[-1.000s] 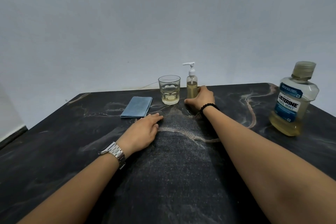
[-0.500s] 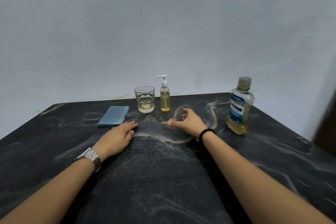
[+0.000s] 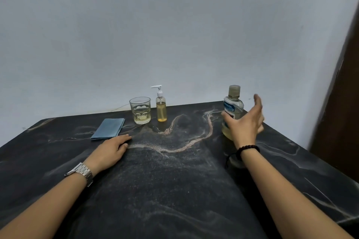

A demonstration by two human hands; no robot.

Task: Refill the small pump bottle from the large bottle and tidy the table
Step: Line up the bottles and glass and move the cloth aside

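The large bottle point(image 3: 233, 108) stands upright near the right rim of the dark marbled tabletop point(image 3: 174, 190), clear plastic with a blue label, cap on, pale yellow liquid filling only its lower part. The right hand point(image 3: 245, 125) is raised in front of it with fingers spread and loose, gripping nothing; whether the thumb touches the label I cannot tell. The small pump bottle point(image 3: 161, 107) stands at the far edge by the wall, its white pump fitted, amber liquid well up its body. A glass point(image 3: 140, 110) sits just beside it, a folded blue cloth point(image 3: 108, 128) further left. The left hand point(image 3: 111, 151) lies flat, fingers straight, near the cloth. Bare tabletop stretches between the two bottles.
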